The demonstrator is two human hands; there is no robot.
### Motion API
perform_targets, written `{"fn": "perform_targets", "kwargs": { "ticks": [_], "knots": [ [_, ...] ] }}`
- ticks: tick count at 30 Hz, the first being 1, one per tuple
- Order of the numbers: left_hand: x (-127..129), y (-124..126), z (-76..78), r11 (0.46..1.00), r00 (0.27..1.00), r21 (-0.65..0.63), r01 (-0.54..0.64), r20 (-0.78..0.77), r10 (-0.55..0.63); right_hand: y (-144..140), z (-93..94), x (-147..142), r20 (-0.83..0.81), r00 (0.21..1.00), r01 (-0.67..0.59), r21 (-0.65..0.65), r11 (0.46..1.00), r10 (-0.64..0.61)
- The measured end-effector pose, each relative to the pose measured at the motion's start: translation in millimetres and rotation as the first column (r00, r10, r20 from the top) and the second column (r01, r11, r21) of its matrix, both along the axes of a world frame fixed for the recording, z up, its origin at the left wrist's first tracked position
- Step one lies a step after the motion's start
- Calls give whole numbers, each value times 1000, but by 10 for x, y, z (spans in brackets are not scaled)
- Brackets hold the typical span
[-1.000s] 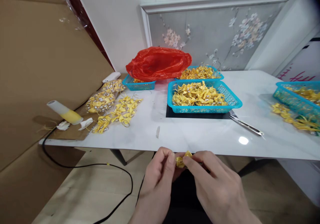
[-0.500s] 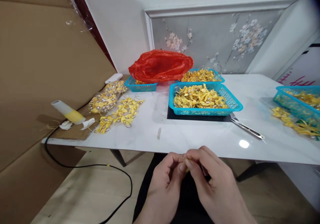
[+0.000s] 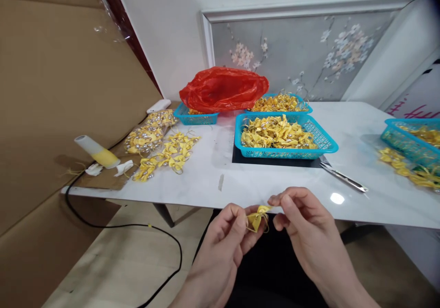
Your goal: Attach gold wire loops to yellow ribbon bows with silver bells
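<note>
A small yellow ribbon bow with thin yellow cord loops is held between my two hands, just off the table's front edge. My left hand pinches its left side between thumb and fingers. On the other side, my right hand has thumb and forefinger closed on the bow's right end. Beyond them stands a blue plastic basket heaped with similar yellow ribbon pieces that carry silvery beads. To its right lie metal thread snips.
Loose yellow pieces and a filled clear bag lie at left, near a yellow-and-white tube. A red plastic bag rests over a rear basket. Another basket stands right. A black cable hangs below the table.
My hands were pressed together with the piece mostly hidden. They have moved apart and slightly up, and the yellow bow now shows between them.
</note>
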State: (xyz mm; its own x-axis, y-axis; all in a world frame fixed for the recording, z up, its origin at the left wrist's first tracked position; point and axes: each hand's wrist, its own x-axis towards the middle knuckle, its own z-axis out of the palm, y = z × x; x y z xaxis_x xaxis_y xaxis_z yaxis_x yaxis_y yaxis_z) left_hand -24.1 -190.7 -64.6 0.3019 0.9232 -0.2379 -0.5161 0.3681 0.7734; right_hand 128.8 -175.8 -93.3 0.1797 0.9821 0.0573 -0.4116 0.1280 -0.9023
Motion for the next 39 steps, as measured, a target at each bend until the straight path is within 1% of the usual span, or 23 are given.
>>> {"fn": "perform_targets", "kwargs": {
  "ticks": [2, 5, 7, 9, 11, 14, 16, 18, 20, 22, 23, 25, 27, 29, 33, 35, 39],
  "knots": [
    [-15, -4, 14, 1000, 999, -6, 13, -40, -13, 19, -27, 4, 5, 1000, 31, -20, 999, -31],
    [-40, -11, 35, 998, 963, 68, -6, -268, 24, 67, -37, 22, -56, 997, 47, -62, 997, -50],
    [-55, -19, 41, 994, 936, 108, -8, -350, 46, 107, -19, 42, -136, 989, 46, -86, 995, -58],
    [-66, -25, 41, 997, 950, 82, -2, -312, 28, 143, 6, 64, -208, 976, 47, -106, 993, -68],
    [-69, -22, 43, 999, 977, -8, -37, -212, 35, 166, 23, 80, -255, 964, 49, -118, 992, -78],
    [-61, 10, 65, 980, 990, -143, -141, -29, 138, 164, 27, 78, -275, 959, 42, -116, 992, -73],
    [-52, 49, 92, 975, 985, -165, -151, 52, 162, 144, 27, 67, -262, 963, 40, -105, 994, -66],
    [-48, 93, 118, 983, 988, -134, -125, 70, 135, 125, 37, 62, -245, 968, 39, -93, 995, -61],
    [-56, 135, 137, 994, 997, -77, -78, -9, 77, 117, 60, 70, -233, 971, 32, -88, 996, -52],
    [-73, 173, 149, 1000, 981, 24, 11, -192, -6, 123, 90, 87, -228, 973, 16, -86, 996, -35],
    [-82, 191, 152, 994, 949, 71, 84, -309, -58, 128, 105, 95, -227, 974, 3, -86, 996, -23],
    [-89, 225, 158, 968, 842, 121, 221, -525, -127, 139, 130, 105, -224, 974, -32, -85, 996, 12],
    [-76, 252, 163, 948, 746, 138, 285, -653, -130, 143, 145, 103, -225, 973, -64, -78, 995, 45],
    [-44, 270, 161, 947, 707, 161, 278, -701, -89, 137, 152, 91, -229, 971, -87, -66, 994, 70],
    [22, 293, 117, 958, 687, 226, 176, -725, 45, 106, 163, 66, -226, 967, -127, -42, 991, 115],
    [37, 305, 89, 955, 688, 267, 132, -718, 106, 87, 176, 60, -209, 969, -139, -31, 990, 130],
    [47, 318, 59, 945, 712, 312, 101, -686, 150, 57, 193, 58, -156, 977, -148, -8, 989, 145]
  ]
}}
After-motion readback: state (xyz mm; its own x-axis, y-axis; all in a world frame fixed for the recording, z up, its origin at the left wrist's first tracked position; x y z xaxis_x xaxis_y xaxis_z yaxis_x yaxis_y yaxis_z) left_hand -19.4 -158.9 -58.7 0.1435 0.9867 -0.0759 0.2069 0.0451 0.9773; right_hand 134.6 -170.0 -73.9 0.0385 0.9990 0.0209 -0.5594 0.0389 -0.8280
